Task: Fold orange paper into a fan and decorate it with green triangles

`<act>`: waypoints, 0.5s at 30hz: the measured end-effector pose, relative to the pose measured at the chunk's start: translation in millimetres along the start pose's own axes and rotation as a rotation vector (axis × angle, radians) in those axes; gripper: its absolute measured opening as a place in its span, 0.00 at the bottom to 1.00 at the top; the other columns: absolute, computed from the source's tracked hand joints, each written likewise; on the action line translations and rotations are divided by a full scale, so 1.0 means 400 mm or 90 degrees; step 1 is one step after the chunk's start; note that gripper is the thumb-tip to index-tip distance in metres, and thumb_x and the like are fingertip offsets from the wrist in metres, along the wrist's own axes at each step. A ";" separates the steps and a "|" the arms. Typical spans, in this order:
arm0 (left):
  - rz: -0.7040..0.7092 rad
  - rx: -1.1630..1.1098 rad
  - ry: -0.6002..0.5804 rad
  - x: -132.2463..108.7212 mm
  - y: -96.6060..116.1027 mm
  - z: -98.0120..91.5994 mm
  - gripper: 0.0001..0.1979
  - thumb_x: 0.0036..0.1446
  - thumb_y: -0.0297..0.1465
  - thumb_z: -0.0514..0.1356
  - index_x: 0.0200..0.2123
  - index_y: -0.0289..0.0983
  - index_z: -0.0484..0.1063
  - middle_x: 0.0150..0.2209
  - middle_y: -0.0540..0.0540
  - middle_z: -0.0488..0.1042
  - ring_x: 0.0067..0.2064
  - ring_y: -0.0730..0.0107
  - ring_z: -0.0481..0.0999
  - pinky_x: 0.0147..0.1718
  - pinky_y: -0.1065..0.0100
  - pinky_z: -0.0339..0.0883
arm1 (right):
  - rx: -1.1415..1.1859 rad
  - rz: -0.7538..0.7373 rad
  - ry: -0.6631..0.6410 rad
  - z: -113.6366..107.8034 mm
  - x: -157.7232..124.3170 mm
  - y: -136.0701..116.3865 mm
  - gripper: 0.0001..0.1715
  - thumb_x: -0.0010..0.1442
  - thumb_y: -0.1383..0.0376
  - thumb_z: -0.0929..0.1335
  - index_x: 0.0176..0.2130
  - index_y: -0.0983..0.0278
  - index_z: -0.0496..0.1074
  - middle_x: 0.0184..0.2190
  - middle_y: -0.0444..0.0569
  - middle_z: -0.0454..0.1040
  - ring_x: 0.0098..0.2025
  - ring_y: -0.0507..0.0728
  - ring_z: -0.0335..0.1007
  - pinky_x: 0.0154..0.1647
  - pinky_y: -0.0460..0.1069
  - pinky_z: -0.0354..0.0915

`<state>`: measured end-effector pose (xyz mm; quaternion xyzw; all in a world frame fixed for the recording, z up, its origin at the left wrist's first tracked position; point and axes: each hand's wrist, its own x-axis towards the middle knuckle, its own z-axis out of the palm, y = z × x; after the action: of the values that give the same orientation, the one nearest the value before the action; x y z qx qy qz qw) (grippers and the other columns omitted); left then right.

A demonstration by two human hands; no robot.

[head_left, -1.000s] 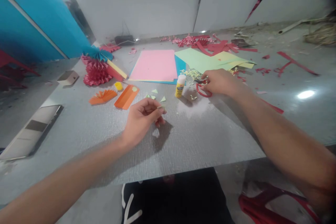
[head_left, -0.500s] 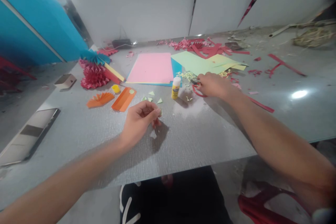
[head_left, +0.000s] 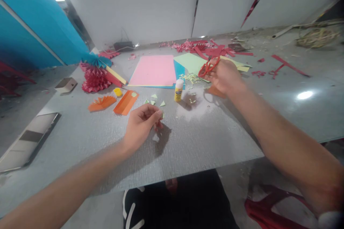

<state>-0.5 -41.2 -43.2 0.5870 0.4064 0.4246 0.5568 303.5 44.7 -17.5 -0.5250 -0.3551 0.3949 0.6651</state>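
While right hand (head_left: 225, 77) grips red scissors (head_left: 207, 67), handles tilted up-left, left hand (head_left: 141, 124) pinches scrap (head_left: 162, 114)

I am reading no text, number or sign anywhere here. The small white glue bottle with the yellow label (head_left: 178, 90), standing on the grey textured counter (head_left: 204, 132), is carrying some printing, but the marks are blurring into a smear and are too small for me to make out. The black garment (head_left: 188, 204) below the counter edge is showing a few white strokes, and I cannot tell whether they are letters or just a pattern. The red-handled scissors (head_left: 208, 67) that I am holding in my right hand (head_left: 225, 77) are showing no marking that I can read at this distance.
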 end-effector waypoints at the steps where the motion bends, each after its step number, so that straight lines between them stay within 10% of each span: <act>1: 0.001 0.004 0.001 0.000 -0.001 -0.001 0.09 0.61 0.35 0.69 0.33 0.36 0.75 0.25 0.51 0.75 0.25 0.75 0.77 0.23 0.75 0.69 | 0.057 0.033 0.018 0.002 0.001 -0.002 0.10 0.66 0.69 0.64 0.32 0.60 0.68 0.30 0.47 0.75 0.34 0.55 0.75 0.43 0.55 0.76; 15: 0.000 -0.043 0.021 0.000 0.000 0.003 0.07 0.60 0.31 0.68 0.39 0.34 0.76 0.28 0.48 0.80 0.28 0.71 0.81 0.27 0.72 0.75 | 0.409 0.039 0.151 -0.003 -0.015 -0.061 0.12 0.60 0.73 0.65 0.30 0.57 0.65 0.34 0.45 0.70 0.42 0.56 0.77 0.38 0.49 0.81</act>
<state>0.6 -41.8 -43.4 0.5607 0.4009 0.4479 0.5695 305.6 35.7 5.7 -0.3417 -0.1167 0.4424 0.8209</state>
